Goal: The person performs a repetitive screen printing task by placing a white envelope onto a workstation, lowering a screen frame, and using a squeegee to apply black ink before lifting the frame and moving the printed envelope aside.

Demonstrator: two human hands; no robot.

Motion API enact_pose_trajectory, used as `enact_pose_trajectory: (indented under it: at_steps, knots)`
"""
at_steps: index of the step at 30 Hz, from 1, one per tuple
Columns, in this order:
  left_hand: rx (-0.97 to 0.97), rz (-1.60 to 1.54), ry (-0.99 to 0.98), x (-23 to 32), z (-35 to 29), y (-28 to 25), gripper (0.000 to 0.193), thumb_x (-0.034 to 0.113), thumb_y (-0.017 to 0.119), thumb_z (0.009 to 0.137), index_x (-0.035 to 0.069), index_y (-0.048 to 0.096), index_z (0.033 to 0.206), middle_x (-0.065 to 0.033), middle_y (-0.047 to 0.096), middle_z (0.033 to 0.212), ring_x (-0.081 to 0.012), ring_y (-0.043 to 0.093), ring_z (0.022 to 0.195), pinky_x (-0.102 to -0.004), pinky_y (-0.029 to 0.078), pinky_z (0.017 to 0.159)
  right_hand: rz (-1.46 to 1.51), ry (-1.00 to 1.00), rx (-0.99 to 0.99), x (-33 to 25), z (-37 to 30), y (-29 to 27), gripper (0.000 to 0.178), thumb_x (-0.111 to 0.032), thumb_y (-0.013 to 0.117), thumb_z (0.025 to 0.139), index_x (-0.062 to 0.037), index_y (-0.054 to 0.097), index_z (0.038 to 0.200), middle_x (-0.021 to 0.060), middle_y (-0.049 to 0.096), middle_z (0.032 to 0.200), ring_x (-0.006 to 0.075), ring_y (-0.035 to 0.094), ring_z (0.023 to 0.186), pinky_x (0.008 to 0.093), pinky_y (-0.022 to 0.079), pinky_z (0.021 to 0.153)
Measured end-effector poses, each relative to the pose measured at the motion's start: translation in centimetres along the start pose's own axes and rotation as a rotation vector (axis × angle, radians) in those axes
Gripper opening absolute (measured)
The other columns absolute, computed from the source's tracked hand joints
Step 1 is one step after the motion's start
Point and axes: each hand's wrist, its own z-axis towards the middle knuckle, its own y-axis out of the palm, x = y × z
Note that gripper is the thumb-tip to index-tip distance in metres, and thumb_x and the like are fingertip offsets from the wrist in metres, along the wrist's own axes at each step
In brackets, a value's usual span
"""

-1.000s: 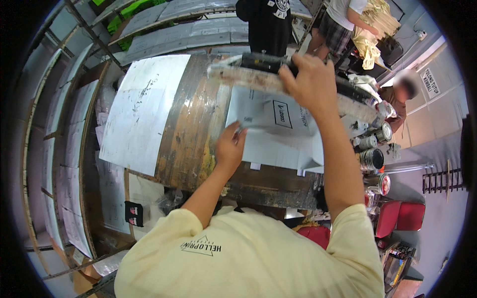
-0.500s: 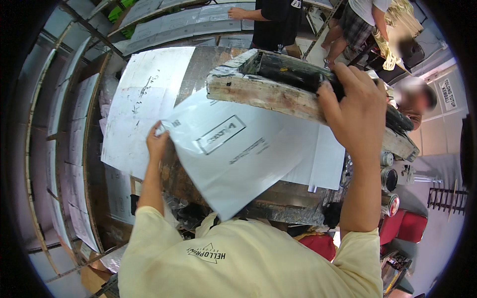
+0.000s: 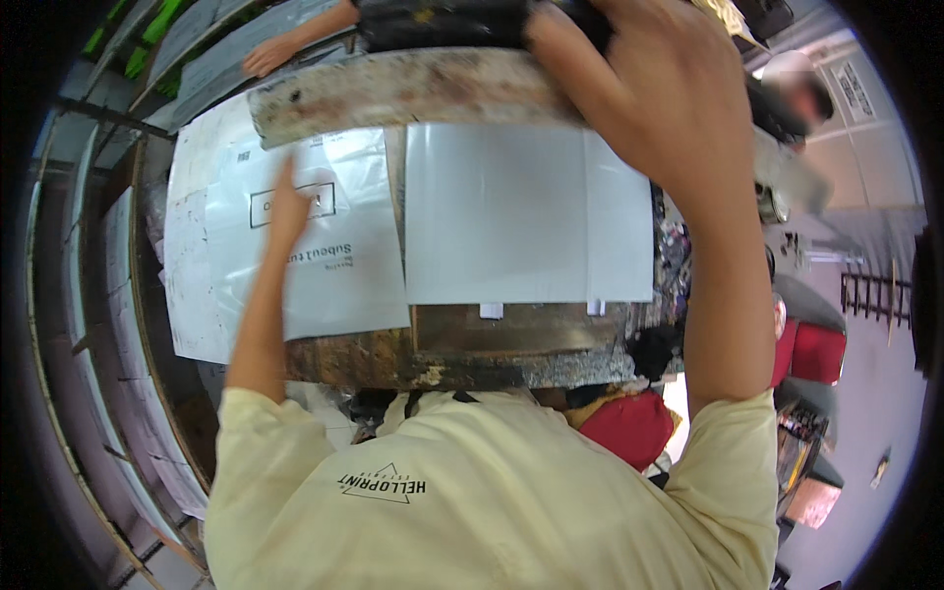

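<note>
My right hand point(image 3: 654, 108), blurred, grips a wooden screen-printing frame point(image 3: 423, 93), held raised and tilted over the table. A black, paint-stained part point(image 3: 442, 22) shows behind its near bar. A glossy white plastic sheet point(image 3: 364, 265) with dark print lies at the left of the table. Over this sheet is my left hand point(image 3: 288, 202), also blurred, with a finger stretched forward and the thumb apart. Whether it touches the sheet I cannot tell. Beside it, at the middle, another white sheet point(image 3: 521, 216) lies flat, with no print showing.
Under the sheets is a stained worktable point(image 3: 364, 359). Racks point(image 3: 128, 285) with white sheets stand at the left, and more run along the back. Another person's hand point(image 3: 273, 54) is at the far left. Red chairs point(image 3: 818, 352) stand at the right.
The printed sheet has gone from my left hand's pinch at the middle to lying at the left. My left hand's fingers have come apart. The frame appears farther left and nearer, still in my right hand.
</note>
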Motion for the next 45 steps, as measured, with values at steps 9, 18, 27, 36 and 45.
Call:
enact_pose_trajectory:
  at_steps: [9, 18, 27, 36, 45]
  knots:
    - [-0.343, 0.054, 0.736, 22.8, -24.8, 12.5, 0.112, 0.086, 0.059, 0.084, 0.010, 0.038, 0.164, -0.0216, 0.025, 0.172, -0.0432, 0.019, 0.160, -0.0678, 0.014, 0.126, -0.037, 0.042, 0.090, -1.1, -1.1, 1.3, 0.052, -0.047, 0.051, 0.095, 0.0026, 0.066, 0.101, 0.0221, 0.071, 0.085, 0.0355, 0.070, 0.085, 0.0490, 0.050, 0.087]
    - [-0.028, -1.420, 0.091, 18.5, -15.8, -11.2, 0.111, 0.020, 0.094, 0.081, -0.011, 0.023, 0.161, -0.0111, 0.072, 0.112, -0.0169, 0.069, 0.096, -0.0313, 0.057, 0.085, -0.180, -0.103, 0.013, -0.1, -9.6, 7.4, 0.055, -0.046, 0.066, 0.095, -0.0068, 0.060, 0.133, 0.0183, 0.070, 0.105, 0.0362, 0.067, 0.098, 0.0539, 0.047, 0.087]
    - [-0.024, -0.312, 0.009, 10.0, -24.5, 4.4, 0.105, 0.053, 0.101, 0.059, 0.002, 0.062, 0.142, -0.0135, 0.060, 0.109, -0.0329, 0.056, 0.114, -0.0466, 0.047, 0.101, 0.177, 0.049, -0.466, -2.7, -27.4, 20.3, 0.037, -0.044, 0.071, 0.095, -0.0122, 0.072, 0.114, 0.0111, 0.069, 0.106, 0.0327, 0.066, 0.104, 0.0460, 0.058, 0.080]
    - [-0.042, -0.253, 0.044, 7.6, -25.0, 8.6, 0.116, 0.057, 0.099, 0.051, 0.004, 0.060, 0.147, -0.0128, 0.056, 0.104, -0.0345, 0.052, 0.104, -0.0476, 0.044, 0.095, 0.111, -0.030, -0.342, -0.3, -24.8, 29.1, 0.047, -0.027, 0.087, 0.079, -0.0123, 0.067, 0.119, 0.0074, 0.062, 0.111, 0.0321, 0.061, 0.106, 0.0473, 0.055, 0.086]
    - [-0.090, -0.279, 0.055, 8.4, -24.0, 6.2, 0.122, 0.058, 0.099, 0.050, 0.006, 0.057, 0.152, -0.0121, 0.058, 0.108, -0.0314, 0.052, 0.103, -0.0459, 0.044, 0.093, 0.054, -0.011, -0.333, 14.0, -1.1, 38.0, 0.037, -0.042, 0.073, 0.093, -0.0159, 0.068, 0.120, 0.0088, 0.069, 0.113, 0.0336, 0.067, 0.107, 0.0497, 0.057, 0.088]
